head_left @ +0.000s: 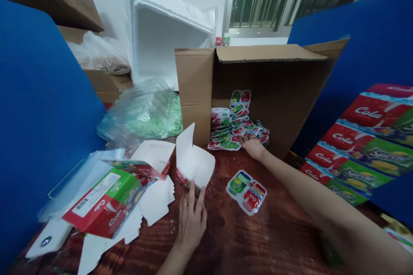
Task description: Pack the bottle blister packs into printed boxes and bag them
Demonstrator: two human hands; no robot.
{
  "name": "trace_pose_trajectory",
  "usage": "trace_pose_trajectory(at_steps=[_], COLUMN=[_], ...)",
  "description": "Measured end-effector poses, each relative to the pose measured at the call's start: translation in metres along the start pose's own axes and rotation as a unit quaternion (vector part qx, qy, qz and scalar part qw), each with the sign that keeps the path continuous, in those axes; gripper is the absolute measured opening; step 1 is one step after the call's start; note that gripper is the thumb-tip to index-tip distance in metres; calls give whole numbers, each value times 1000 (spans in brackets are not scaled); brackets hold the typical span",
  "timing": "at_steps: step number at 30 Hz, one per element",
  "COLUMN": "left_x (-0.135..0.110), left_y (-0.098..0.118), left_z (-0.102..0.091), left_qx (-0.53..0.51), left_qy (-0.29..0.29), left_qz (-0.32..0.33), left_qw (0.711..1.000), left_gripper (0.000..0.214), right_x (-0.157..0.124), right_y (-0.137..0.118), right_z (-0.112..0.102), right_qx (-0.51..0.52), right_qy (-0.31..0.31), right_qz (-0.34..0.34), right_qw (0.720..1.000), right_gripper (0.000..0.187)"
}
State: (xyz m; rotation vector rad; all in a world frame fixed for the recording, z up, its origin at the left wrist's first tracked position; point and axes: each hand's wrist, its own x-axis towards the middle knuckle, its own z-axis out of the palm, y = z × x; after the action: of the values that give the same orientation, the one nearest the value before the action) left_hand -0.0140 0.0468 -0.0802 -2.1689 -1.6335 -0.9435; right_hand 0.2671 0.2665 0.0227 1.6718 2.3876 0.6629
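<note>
My left hand [192, 219] lies low in front of a small open printed carton [196, 166], its stretched fingertips touching the carton's front edge. This carton has a white inside and a raised flap. Reaching into a large cardboard box [195, 90], my right hand [253, 146] has its fingers extended over a heap of flat double packets [226, 131] printed red and green. Whether it pinches any packet is hard to see. One such double packet [247, 192] lies alone on the dark wooden table [222, 245], between my hands.
Left are another open carton [155, 154], flattened cartons [106, 206] and clear plastic trays [142, 107]. A white foam box [167, 30] stands behind. Stacked Cola cartons [358, 146] rise at right. Blue partitions [41, 107] flank both sides.
</note>
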Motion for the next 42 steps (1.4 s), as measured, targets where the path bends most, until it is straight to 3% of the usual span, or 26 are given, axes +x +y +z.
trace_pose_trajectory(at_steps=[10,17,20,23,27,30,32,34,38,42], left_x=[-1,2,-3,-8,-13,-21,-28,-35,-42,-40], left_y=[-4,-9,-2,20,57,70,71,68,60,54], left_z=[-2,-10,-18,-27,-28,-21,-20,-23,-38,-48], left_qx=[-60,-119,-105,-113,-138,-124,-99,-73,-66,-104], left_qy=[34,80,106,47,-152,-229,-244,-249,-235,-234], left_qz=[-37,-82,-71,29,136,142,128,116,108,113], left_qw=[997,986,986,992,969,955,956,959,964,960], left_gripper=[61,53,51,40,41,53,52,48,41,39], right_x=[-146,-227,-250,-255,-227,-202,-195,-198,-218,-233], right_y=[-84,-98,-98,-90,-73,-66,-67,-71,-80,-80], right_z=[-3,20,14,-8,-28,-16,-2,8,8,-4], right_qx=[67,179,215,282,374,367,376,389,427,489], right_qy=[43,91,84,66,131,100,22,-15,71,144], right_qz=[55,16,-7,-25,67,145,148,135,168,280], right_qw=[995,980,973,957,916,913,915,911,886,813], right_gripper=[62,70,75,70,43,66,85,90,80,67])
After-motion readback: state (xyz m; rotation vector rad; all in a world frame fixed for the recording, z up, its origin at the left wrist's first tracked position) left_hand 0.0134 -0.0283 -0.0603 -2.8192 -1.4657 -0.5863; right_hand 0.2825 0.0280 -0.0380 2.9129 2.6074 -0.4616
